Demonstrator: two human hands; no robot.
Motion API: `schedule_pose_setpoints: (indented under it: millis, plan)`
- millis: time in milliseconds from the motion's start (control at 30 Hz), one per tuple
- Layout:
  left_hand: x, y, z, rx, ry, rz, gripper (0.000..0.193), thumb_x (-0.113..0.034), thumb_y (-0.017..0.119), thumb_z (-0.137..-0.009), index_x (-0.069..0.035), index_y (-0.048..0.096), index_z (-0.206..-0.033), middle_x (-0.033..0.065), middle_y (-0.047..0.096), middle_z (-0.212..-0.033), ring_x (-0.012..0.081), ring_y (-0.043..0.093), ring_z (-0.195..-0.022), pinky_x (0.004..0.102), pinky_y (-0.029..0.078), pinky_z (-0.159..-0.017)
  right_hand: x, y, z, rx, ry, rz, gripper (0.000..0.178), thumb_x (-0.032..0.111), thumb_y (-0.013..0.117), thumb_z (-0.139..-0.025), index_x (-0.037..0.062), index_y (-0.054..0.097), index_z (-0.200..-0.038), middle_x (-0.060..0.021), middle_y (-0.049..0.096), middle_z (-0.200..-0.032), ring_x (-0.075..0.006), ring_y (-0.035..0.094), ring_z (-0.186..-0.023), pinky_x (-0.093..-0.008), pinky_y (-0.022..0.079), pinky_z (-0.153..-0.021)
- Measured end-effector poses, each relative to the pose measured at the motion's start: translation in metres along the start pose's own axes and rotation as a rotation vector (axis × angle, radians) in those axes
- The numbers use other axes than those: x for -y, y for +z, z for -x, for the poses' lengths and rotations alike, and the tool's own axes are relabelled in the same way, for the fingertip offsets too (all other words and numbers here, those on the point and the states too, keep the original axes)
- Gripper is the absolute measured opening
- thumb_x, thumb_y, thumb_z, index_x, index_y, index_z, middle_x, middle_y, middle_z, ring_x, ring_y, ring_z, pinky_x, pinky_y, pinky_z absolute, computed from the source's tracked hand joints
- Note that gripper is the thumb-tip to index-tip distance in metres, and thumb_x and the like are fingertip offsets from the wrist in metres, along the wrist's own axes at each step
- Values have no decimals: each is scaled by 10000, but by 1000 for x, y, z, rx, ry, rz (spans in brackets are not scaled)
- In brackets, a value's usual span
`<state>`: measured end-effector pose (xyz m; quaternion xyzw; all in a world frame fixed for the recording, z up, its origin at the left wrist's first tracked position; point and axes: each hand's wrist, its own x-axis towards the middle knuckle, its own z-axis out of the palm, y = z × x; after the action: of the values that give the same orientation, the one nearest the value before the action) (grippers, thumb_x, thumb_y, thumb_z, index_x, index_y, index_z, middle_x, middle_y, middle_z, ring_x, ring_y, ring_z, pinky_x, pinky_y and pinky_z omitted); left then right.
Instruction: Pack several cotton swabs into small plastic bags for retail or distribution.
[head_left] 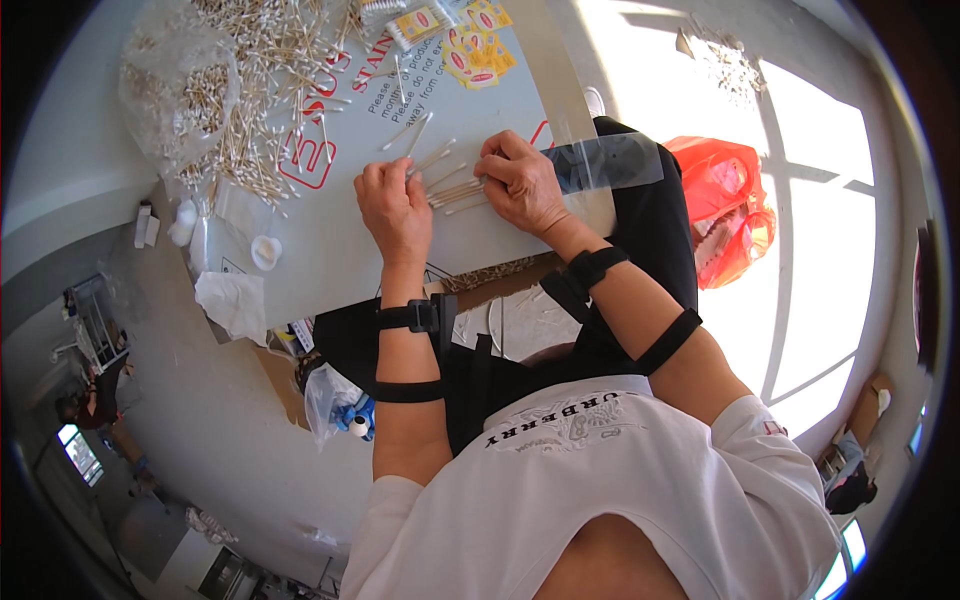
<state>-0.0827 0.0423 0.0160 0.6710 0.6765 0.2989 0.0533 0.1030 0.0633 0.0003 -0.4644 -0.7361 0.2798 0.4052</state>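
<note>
Between my hands lies a small bunch of cotton swabs (456, 193), roughly side by side on the table. My right hand (524, 186) is closed in a pinch on the right-hand ends of these swabs. The fingers of my left hand (393, 208) are curled together at their left-hand ends; the fingertips partly hide what they grip. A few loose swabs (422, 132) lie just beyond my left hand. Beside my right hand a clear plastic sleeve (610, 162) stretches over the table's edge and my dark-clothed leg.
A large heap of cotton swabs (265, 85) with clear plastic film (180, 100) covers the table's far left. Yellow-and-white labels (478, 52) and a packed bag of swabs (415, 24) lie at the back. A red plastic bag (718, 205) stands on the right.
</note>
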Motion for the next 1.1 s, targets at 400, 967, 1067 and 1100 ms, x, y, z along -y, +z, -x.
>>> schedule_pose_setpoints:
  millis: [400,967,1067,1100]
  plan:
    - [5,7,-12,-32,-28,24,224,10,697,-743,-69,632,-942,80,569,-940,306,524,-924,418,464,-803,2,0,-1,6,5,-5,119,-1,602,-660,53,649,-754,-80,578,-889,-283,621,-833,-375,526,-712]
    - [15,13,-39,-123,-13,-70,202,-53,726,-741,-111,624,-905,55,551,-951,309,517,-944,446,433,-826,2,1,-2,10,-18,-1,122,-2,596,-662,45,638,-766,-81,581,-902,-290,620,-845,-380,525,-714]
    - [17,17,-43,1,-41,-58,193,-66,734,-736,-118,625,-886,52,549,-943,299,519,-945,439,426,-828,1,2,-1,-5,-14,2,153,-4,592,-674,48,632,-813,-91,584,-922,-307,618,-835,-391,521,-713]
    - [16,17,-41,-4,-42,-62,193,-66,734,-736,-118,625,-886,52,549,-943,299,519,-945,439,426,-828,1,2,-1,-12,19,-26,161,-6,588,-688,50,628,-834,-97,586,-932,-315,618,-828,-396,520,-712]
